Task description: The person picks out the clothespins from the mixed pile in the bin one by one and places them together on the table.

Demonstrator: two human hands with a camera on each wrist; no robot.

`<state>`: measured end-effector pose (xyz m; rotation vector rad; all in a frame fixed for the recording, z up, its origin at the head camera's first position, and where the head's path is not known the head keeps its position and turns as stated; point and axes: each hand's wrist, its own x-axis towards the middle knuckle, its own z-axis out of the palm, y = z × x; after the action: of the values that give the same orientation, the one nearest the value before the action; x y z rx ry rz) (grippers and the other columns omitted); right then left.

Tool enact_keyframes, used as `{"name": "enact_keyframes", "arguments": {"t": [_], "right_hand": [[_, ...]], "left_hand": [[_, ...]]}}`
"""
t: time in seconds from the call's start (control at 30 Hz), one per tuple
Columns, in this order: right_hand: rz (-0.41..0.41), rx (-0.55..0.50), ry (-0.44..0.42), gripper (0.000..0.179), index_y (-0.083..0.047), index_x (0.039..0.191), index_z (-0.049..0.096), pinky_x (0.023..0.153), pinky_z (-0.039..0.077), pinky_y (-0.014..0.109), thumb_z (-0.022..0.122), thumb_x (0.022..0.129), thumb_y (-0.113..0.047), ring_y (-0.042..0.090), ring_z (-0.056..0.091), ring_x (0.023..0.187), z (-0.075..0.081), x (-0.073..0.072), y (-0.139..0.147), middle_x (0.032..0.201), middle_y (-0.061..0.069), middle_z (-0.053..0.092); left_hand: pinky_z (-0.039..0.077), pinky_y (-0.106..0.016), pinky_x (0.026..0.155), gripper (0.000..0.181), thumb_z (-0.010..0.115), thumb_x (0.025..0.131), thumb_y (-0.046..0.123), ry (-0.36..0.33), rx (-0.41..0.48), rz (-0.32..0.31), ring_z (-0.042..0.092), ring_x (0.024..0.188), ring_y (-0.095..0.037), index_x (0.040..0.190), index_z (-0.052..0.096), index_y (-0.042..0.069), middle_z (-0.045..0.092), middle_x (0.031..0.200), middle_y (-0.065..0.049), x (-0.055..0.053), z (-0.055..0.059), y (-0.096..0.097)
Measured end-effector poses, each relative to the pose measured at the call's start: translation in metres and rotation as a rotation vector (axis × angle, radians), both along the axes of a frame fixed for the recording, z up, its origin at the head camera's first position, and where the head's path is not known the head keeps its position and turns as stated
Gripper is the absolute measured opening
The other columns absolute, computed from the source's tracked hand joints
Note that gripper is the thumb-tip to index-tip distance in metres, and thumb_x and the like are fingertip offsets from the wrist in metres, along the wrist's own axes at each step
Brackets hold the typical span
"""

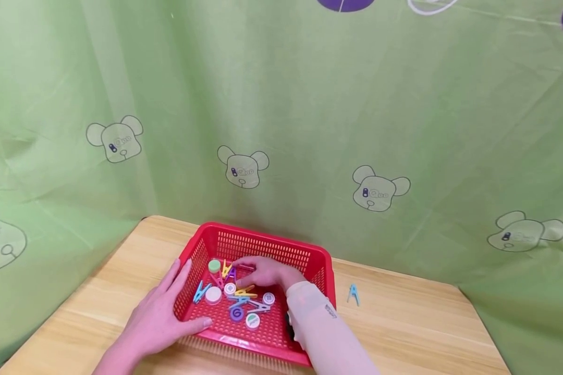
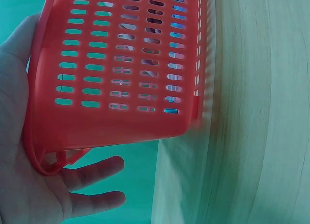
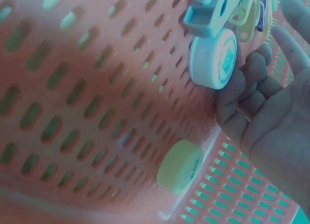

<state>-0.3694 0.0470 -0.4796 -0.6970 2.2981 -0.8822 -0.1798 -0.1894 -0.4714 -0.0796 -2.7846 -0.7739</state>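
A red plastic basket with slotted walls holds several clothespins and round bottle caps. My left hand rests on its left front corner, fingers straight along the left rim and thumb over the front rim. Inside the basket is my right hand, its index finger and thumb apart and nothing visible between them. Its index fingertip is close to a purple clothespin and a yellow clothespin. Below its thumb lies another yellow clothespin. A white cap is right beside its curled fingers in the right wrist view.
On the wooden table, a blue clothespin lies right of the basket. A green cap, a purple cap and another blue clothespin are in the basket. A green curtain hangs behind the table.
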Motion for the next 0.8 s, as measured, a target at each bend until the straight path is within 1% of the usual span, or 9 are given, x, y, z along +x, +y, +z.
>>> {"name": "enact_keyframes", "arguments": {"t": [0.17, 0.37, 0.43, 0.53, 0.67, 0.8], "right_hand": [[0.024, 0.026, 0.079, 0.052, -0.032, 0.135, 0.062, 0.093, 0.047, 0.047, 0.078, 0.086, -0.039, 0.021, 0.058, 0.108, -0.001, -0.005, -0.003, 0.119, -0.002, 0.061], [0.018, 0.046, 0.125, 0.051, -0.033, 0.133, 0.062, 0.091, 0.049, 0.045, 0.079, 0.085, -0.038, 0.020, 0.058, 0.105, -0.004, -0.008, -0.007, 0.116, -0.003, 0.060], [0.027, 0.051, 0.154, 0.051, -0.032, 0.133, 0.062, 0.090, 0.049, 0.044, 0.080, 0.085, -0.037, 0.020, 0.058, 0.105, -0.006, -0.008, -0.008, 0.116, -0.004, 0.061], [0.030, 0.062, 0.176, 0.052, -0.033, 0.133, 0.062, 0.090, 0.049, 0.044, 0.081, 0.084, -0.036, 0.020, 0.057, 0.106, -0.009, -0.007, -0.010, 0.117, -0.005, 0.060], [0.011, 0.072, 0.166, 0.056, -0.034, 0.135, 0.061, 0.089, 0.050, 0.045, 0.082, 0.082, -0.038, 0.021, 0.057, 0.106, -0.009, -0.006, -0.011, 0.118, -0.004, 0.059], [-0.015, 0.073, 0.145, 0.060, -0.035, 0.136, 0.060, 0.086, 0.051, 0.046, 0.084, 0.080, -0.037, 0.022, 0.058, 0.103, -0.008, -0.005, -0.014, 0.117, -0.003, 0.059]], "left_hand": [[0.041, -0.071, 0.090, 0.122, 0.068, 0.068, 0.083, -0.011, 0.004, 0.002, 0.039, 0.132, -0.052, 0.162, 0.018, 0.023, 0.017, 0.164, -0.015, -0.001, 0.002, 0.000], [0.041, -0.072, 0.090, 0.122, 0.069, 0.067, 0.082, -0.006, 0.007, 0.007, 0.040, 0.131, -0.053, 0.162, 0.018, 0.024, 0.018, 0.164, -0.014, -0.002, 0.000, 0.000], [0.041, -0.071, 0.090, 0.123, 0.068, 0.067, 0.083, -0.007, 0.008, 0.008, 0.040, 0.131, -0.053, 0.162, 0.018, 0.024, 0.017, 0.164, -0.013, -0.001, -0.001, 0.000], [0.042, -0.071, 0.090, 0.123, 0.068, 0.067, 0.084, 0.000, 0.007, 0.008, 0.041, 0.131, -0.053, 0.162, 0.020, 0.023, 0.018, 0.164, -0.013, -0.001, -0.002, 0.000], [0.042, -0.071, 0.089, 0.122, 0.069, 0.067, 0.083, 0.007, 0.003, 0.009, 0.042, 0.130, -0.053, 0.162, 0.020, 0.023, 0.019, 0.164, -0.014, -0.001, -0.002, 0.000], [0.042, -0.071, 0.089, 0.122, 0.068, 0.067, 0.083, -0.001, 0.003, 0.011, 0.043, 0.129, -0.053, 0.162, 0.020, 0.024, 0.019, 0.164, -0.014, -0.001, -0.001, 0.000]]}}
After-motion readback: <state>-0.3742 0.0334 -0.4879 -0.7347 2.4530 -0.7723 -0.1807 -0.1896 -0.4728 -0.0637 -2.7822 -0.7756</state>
